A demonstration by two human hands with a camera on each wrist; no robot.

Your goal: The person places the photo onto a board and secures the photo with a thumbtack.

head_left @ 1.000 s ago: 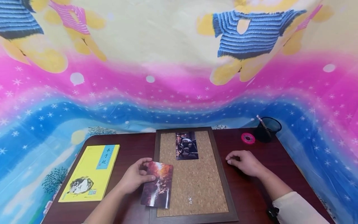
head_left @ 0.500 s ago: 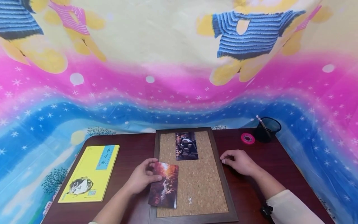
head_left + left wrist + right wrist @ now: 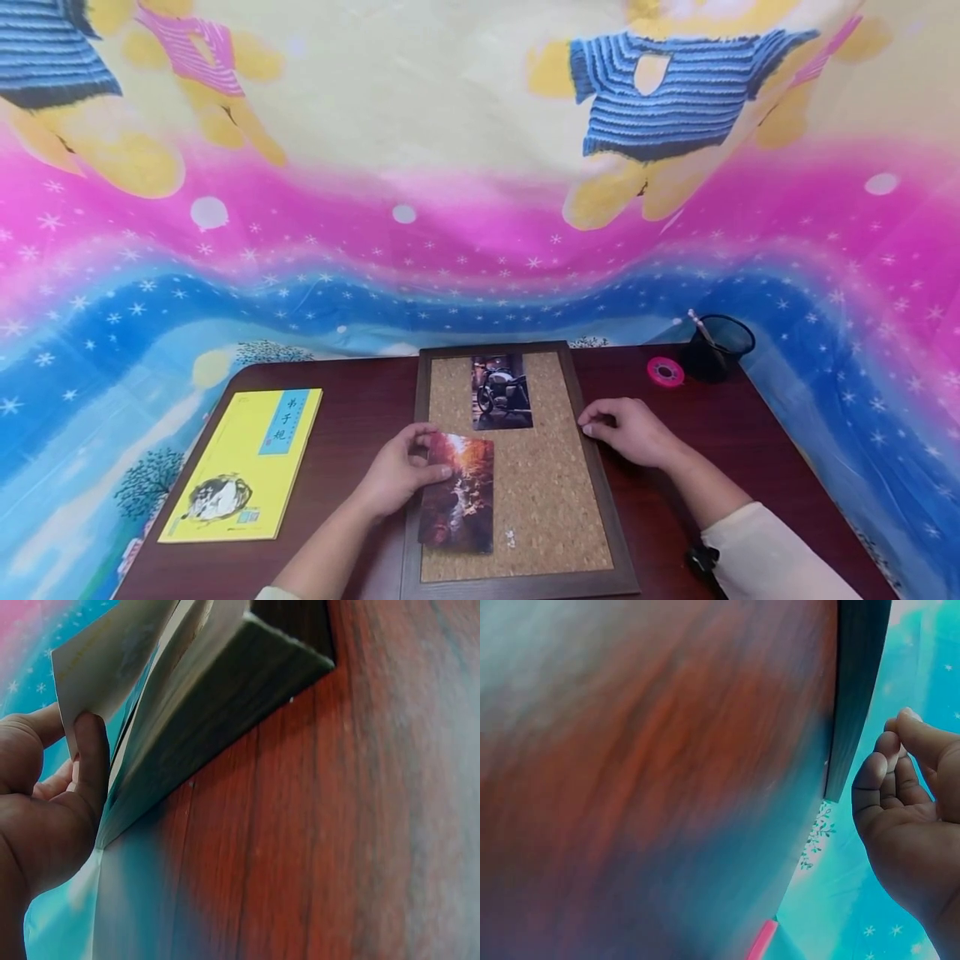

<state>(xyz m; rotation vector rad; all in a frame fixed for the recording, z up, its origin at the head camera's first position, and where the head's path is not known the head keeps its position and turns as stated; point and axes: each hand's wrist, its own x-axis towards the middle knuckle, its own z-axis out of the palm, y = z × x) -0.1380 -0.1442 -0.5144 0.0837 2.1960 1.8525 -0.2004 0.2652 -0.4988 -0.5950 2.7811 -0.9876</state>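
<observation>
My left hand (image 3: 401, 471) pinches the upper left edge of a photo print (image 3: 461, 500) showing a glowing orange stream scene. In the left wrist view, the photo's pale back (image 3: 97, 667) stands at an angle above the frame edge, between thumb and fingers. Beneath it lies a framed cork board (image 3: 555, 492), with a motorcycle photo (image 3: 502, 392) flat at its top. My right hand (image 3: 630, 429) is just off the board's right edge, fingers curled and thumb tip against the index finger. Whether something tiny sits between those tips cannot be made out. Small whitish bits (image 3: 511, 538) lie low on the cork.
A yellow book (image 3: 240, 467) lies on the left of the dark red table (image 3: 360, 383). At the back right are a pink tape roll (image 3: 665, 372) and a black mesh pen holder (image 3: 708, 354) with a pale stick in it. A patterned cloth (image 3: 465, 208) hangs behind.
The left hand has carried the stream photo rightward, further over the cork. My right hand has drifted left to the board's edge, its fingers staying curled.
</observation>
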